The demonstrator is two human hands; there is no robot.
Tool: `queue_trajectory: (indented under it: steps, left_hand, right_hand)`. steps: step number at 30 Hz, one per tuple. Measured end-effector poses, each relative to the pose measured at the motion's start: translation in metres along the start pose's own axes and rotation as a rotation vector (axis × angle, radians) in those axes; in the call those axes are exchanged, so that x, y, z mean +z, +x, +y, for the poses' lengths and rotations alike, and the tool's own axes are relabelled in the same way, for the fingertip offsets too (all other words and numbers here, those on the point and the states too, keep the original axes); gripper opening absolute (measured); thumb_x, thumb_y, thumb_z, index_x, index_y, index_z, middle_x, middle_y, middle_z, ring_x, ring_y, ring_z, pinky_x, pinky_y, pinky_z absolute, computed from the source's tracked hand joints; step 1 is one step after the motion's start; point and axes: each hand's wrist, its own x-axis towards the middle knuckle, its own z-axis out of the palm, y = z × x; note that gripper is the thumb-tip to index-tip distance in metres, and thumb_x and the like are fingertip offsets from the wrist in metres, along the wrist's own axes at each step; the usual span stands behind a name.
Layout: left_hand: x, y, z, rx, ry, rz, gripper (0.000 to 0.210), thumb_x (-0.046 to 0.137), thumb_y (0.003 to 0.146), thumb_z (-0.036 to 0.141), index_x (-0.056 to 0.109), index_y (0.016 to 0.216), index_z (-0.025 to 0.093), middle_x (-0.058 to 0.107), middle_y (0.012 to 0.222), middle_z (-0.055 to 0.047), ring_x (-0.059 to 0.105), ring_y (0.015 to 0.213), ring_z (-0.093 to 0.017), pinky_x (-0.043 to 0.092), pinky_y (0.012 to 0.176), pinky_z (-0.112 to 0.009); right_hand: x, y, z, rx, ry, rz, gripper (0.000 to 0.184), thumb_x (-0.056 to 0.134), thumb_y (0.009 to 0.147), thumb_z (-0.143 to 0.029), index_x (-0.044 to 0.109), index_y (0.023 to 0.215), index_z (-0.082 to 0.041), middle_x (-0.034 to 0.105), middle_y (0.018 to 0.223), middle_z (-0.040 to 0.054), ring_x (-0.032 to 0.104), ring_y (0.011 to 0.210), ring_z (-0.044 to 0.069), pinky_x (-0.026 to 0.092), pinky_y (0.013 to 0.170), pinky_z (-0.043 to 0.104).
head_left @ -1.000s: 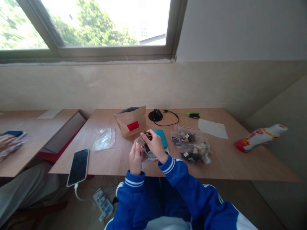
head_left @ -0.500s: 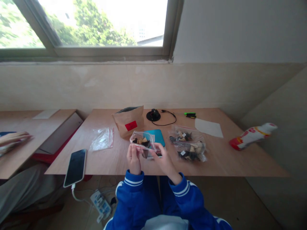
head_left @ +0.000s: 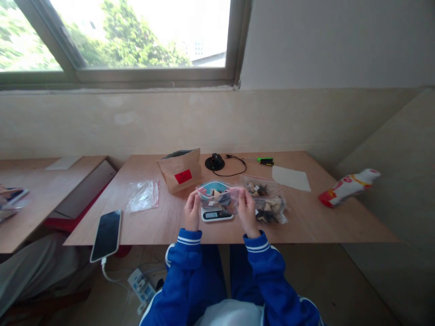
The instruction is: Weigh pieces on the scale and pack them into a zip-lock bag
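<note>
Between my hands a clear zip bag (head_left: 222, 199) is stretched out, with dark and pale dried pieces and a small white label inside. My left hand (head_left: 192, 212) pinches its left top corner; my right hand (head_left: 247, 212) pinches the right one. Behind and below the bag is a digital scale (head_left: 217, 218), its blue top partly seen through the plastic. To the right lie two filled zip bags (head_left: 270, 208) of similar pieces. A brown paper pouch (head_left: 180, 170) with a red label stands open behind my left hand.
Flat plastic bags (head_left: 143, 196) and a phone (head_left: 107, 233) on a cable lie left. At the back are a black round-based device (head_left: 215, 161), screwdrivers (head_left: 265, 161) and white paper (head_left: 291, 178). A red-white bottle (head_left: 348, 188) is right. Another person's hand (head_left: 7, 194) works at the left table.
My hands have moved apart to the bag's two top corners, pulling its top edge out straight. The scale's display now shows below it. My view has shifted slightly.
</note>
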Motion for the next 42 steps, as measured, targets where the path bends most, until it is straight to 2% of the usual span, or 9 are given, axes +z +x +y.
queue_trajectory:
  steps: [5, 9, 11, 14, 19, 22, 33, 36, 42]
  left_hand:
    - [0.013, -0.003, 0.004, 0.028, 0.035, 0.076, 0.036, 0.063, 0.081, 0.051, 0.07, 0.087, 0.016, 0.073, 0.082, -0.006, 0.067, 0.08, -0.018, 0.052, 0.078, -0.031]
    - [0.018, -0.008, 0.016, 0.13, 0.078, 0.304, 0.036, 0.06, 0.083, 0.052, 0.063, 0.078, 0.016, 0.069, 0.075, -0.003, 0.064, 0.071, -0.014, 0.05, 0.069, -0.026]
    - [0.02, -0.012, 0.025, 0.188, 0.1, 0.371, 0.035, 0.057, 0.085, 0.052, 0.058, 0.078, 0.017, 0.066, 0.072, -0.001, 0.062, 0.065, -0.012, 0.049, 0.065, -0.024]
    - [0.025, -0.017, 0.037, 0.203, 0.101, 0.322, 0.035, 0.052, 0.088, 0.052, 0.054, 0.078, 0.018, 0.064, 0.067, 0.001, 0.056, 0.051, -0.009, 0.045, 0.054, -0.021]
    - [0.028, -0.022, 0.044, 0.159, 0.078, 0.248, 0.034, 0.058, 0.084, 0.051, 0.056, 0.081, 0.018, 0.063, 0.063, 0.003, 0.051, 0.042, -0.007, 0.039, 0.043, -0.019]
    - [0.025, -0.023, 0.045, 0.127, 0.047, 0.215, 0.029, 0.061, 0.084, 0.046, 0.058, 0.086, 0.018, 0.065, 0.067, 0.002, 0.051, 0.041, -0.006, 0.037, 0.041, -0.019]
    - [0.018, -0.022, 0.06, 0.127, -0.035, 0.272, 0.019, 0.067, 0.08, 0.035, 0.061, 0.08, 0.017, 0.067, 0.071, 0.0, 0.063, 0.066, -0.011, 0.05, 0.065, -0.022]
    - [0.02, -0.024, 0.067, 0.166, -0.02, 0.294, 0.019, 0.066, 0.081, 0.036, 0.061, 0.08, 0.018, 0.067, 0.07, 0.001, 0.063, 0.065, -0.011, 0.05, 0.066, -0.022]
    - [0.023, -0.026, 0.068, 0.178, -0.083, 0.21, 0.022, 0.067, 0.081, 0.039, 0.059, 0.081, 0.018, 0.067, 0.073, 0.0, 0.061, 0.061, -0.009, 0.05, 0.061, -0.021]
  right_hand:
    - [0.003, 0.003, -0.01, -0.125, -0.123, -0.058, 0.041, 0.037, 0.096, -0.052, 0.064, 0.09, -0.022, 0.07, 0.087, 0.0056, 0.065, 0.085, 0.021, 0.051, 0.082, 0.033]
    - [-0.006, -0.005, -0.015, -0.123, -0.204, 0.001, 0.04, 0.037, 0.097, -0.05, 0.064, 0.089, -0.021, 0.061, 0.064, 0.0013, 0.058, 0.062, 0.017, 0.047, 0.063, 0.03]
    - [-0.012, -0.01, -0.019, -0.109, -0.183, 0.032, 0.041, 0.038, 0.096, -0.051, 0.063, 0.085, -0.02, 0.053, 0.054, -0.002, 0.051, 0.051, 0.015, 0.043, 0.054, 0.028]
    - [-0.018, -0.014, -0.029, -0.09, -0.129, 0.082, 0.04, 0.042, 0.095, -0.053, 0.059, 0.079, -0.021, 0.05, 0.05, -0.0043, 0.048, 0.047, 0.013, 0.042, 0.05, 0.026]
    - [-0.02, -0.014, -0.047, -0.05, -0.015, 0.072, 0.032, 0.054, 0.088, -0.052, 0.06, 0.084, -0.021, 0.065, 0.062, -0.0012, 0.06, 0.057, 0.015, 0.05, 0.06, 0.028]
    - [-0.02, -0.013, -0.052, -0.02, 0.044, 0.1, 0.029, 0.06, 0.085, -0.049, 0.061, 0.085, -0.021, 0.067, 0.066, -0.0001, 0.061, 0.059, 0.015, 0.052, 0.061, 0.029]
    - [-0.021, -0.011, -0.055, -0.045, 0.063, 0.228, 0.021, 0.066, 0.082, -0.04, 0.068, 0.079, -0.019, 0.071, 0.076, 0.0021, 0.066, 0.077, 0.019, 0.052, 0.079, 0.034]
    - [-0.021, -0.011, -0.059, -0.054, 0.096, 0.23, 0.021, 0.065, 0.083, -0.04, 0.068, 0.077, -0.02, 0.072, 0.075, 0.0017, 0.066, 0.078, 0.018, 0.052, 0.08, 0.034]
    - [-0.028, -0.011, -0.065, -0.081, 0.004, 0.188, 0.033, 0.056, 0.088, -0.047, 0.068, 0.074, -0.018, 0.073, 0.077, 0.0048, 0.066, 0.076, 0.019, 0.053, 0.076, 0.033]
